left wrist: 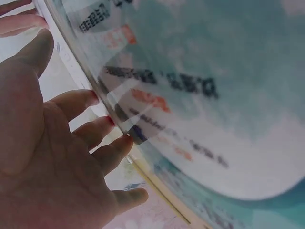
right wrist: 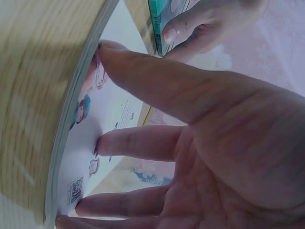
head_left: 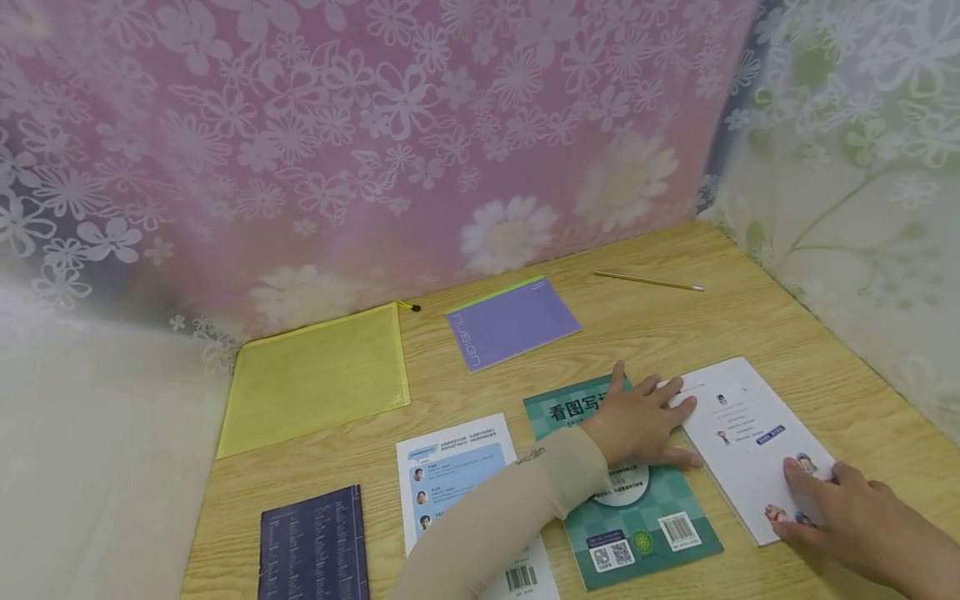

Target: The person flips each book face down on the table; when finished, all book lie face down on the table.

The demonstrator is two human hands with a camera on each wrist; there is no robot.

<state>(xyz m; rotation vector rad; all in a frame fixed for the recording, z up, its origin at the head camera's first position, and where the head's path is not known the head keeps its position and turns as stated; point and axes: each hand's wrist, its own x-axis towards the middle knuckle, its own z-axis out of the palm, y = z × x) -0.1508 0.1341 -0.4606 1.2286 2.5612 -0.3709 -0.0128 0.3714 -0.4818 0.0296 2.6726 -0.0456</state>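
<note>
A white booklet with small cartoon figures lies at the right, on the wooden table. My right hand rests on its near right part. Seen from the right wrist, the thumb and spread fingers touch the white cover. Left of it lies a green workbook with Chinese print. My left hand spreads over this workbook, fingertips at the white booklet's left edge. The left wrist view shows straight, parted fingers beside the green cover. My left forearm hides part of a white-and-blue book.
A dark blue book lies at the near left. Farther back are a yellow mesh zip pouch, a purple notebook and a pencil. Flowered curtains hang along the table's back and right edges.
</note>
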